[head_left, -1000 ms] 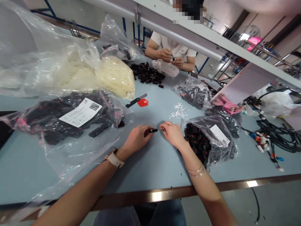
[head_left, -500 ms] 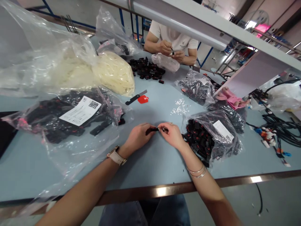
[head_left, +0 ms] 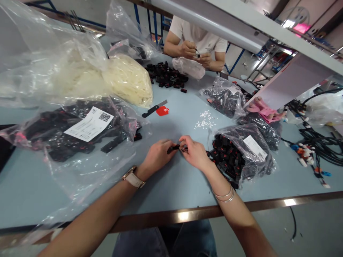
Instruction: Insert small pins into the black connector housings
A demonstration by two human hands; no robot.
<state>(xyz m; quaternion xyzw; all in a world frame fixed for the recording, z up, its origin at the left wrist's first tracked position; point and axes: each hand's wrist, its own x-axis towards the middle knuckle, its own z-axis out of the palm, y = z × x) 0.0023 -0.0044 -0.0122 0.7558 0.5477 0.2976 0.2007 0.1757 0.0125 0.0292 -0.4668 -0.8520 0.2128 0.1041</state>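
Hands [head_left: 157, 155] [head_left: 196, 153] now closer at black piece [head_left: 175, 147]

Left fingers [head_left: 165, 143] hold black part [head_left: 173, 148]; right fingers [head_left: 185, 140] at its end.

Personal wear, assorted
Left wrist [head_left: 142, 171]: pale-strapped watch [head_left: 134, 179]. Right forearm [head_left: 237, 214]: slim silver-toned bangles [head_left: 224, 196]. Below: blue denim trousers [head_left: 197, 239].

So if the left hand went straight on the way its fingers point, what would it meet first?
Probably the right hand, just beyond the black piece held by the left hand; whether piece and right hand already touch is hard to tell.
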